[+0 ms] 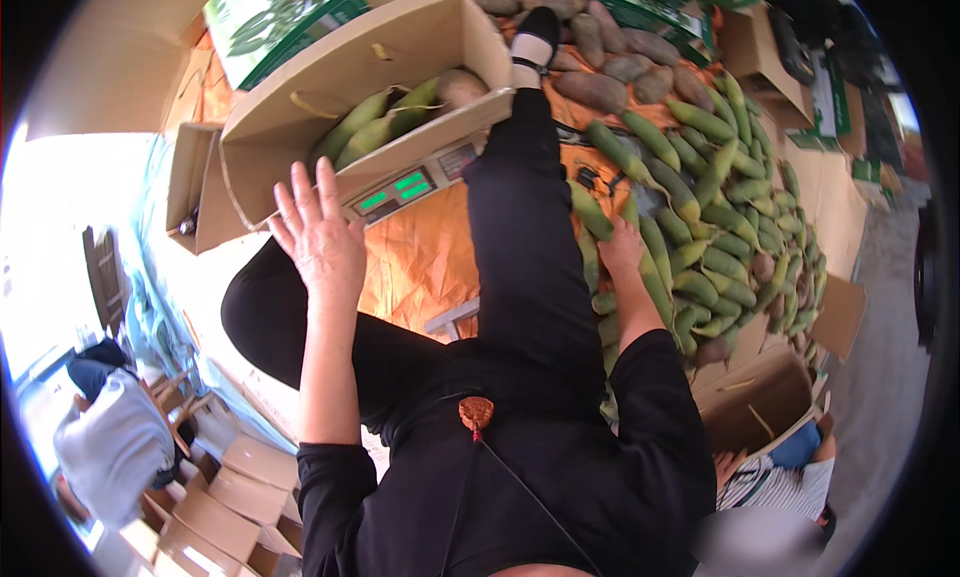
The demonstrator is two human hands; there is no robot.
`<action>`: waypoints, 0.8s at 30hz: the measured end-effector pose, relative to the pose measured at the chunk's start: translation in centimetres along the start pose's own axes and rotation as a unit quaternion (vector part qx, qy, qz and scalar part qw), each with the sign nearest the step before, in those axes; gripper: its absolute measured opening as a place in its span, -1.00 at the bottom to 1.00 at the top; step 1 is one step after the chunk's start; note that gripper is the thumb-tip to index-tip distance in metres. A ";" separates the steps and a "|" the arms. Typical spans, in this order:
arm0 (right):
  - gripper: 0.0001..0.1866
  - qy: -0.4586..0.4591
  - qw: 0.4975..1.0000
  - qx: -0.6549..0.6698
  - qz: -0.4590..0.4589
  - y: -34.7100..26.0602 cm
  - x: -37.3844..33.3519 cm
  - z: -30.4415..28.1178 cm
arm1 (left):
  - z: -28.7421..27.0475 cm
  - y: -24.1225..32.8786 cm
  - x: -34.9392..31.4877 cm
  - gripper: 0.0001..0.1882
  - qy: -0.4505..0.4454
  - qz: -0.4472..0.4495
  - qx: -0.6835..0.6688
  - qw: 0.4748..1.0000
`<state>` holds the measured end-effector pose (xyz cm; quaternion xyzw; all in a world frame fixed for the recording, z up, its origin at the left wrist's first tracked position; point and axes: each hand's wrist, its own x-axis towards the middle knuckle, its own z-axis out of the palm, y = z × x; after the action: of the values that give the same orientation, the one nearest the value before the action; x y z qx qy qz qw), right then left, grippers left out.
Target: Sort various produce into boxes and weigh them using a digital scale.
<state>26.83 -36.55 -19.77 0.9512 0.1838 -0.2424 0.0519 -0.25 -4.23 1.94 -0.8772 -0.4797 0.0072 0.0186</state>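
Note:
My left hand is open, its fingers spread against the near wall of a cardboard box. Inside that box lie several green radishes and one reddish-brown root. Under its near side shows a digital scale with lit green displays. On the right, my right hand is closed around a green radish at the edge of a big heap of green radishes. Its fingertips are partly hidden among the radishes.
Reddish-brown roots lie beyond the heap on an orange sheet. My outstretched leg lies between box and heap. Another open cardboard box stands at the lower right, near another person. A second person is at the lower left by flattened cardboard.

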 end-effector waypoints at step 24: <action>-0.68 -0.244 0.709 0.643 0.158 -2.2 -1.8 0.8 | -0.7 -0.8 -0.3 -0.05 -0.025 0.003 -0.011 1.000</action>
<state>24.17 -35.28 -19.63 0.6772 -0.1884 -0.5142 -0.4915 -1.09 -4.08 2.66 -0.8783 -0.4776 0.0240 -0.0035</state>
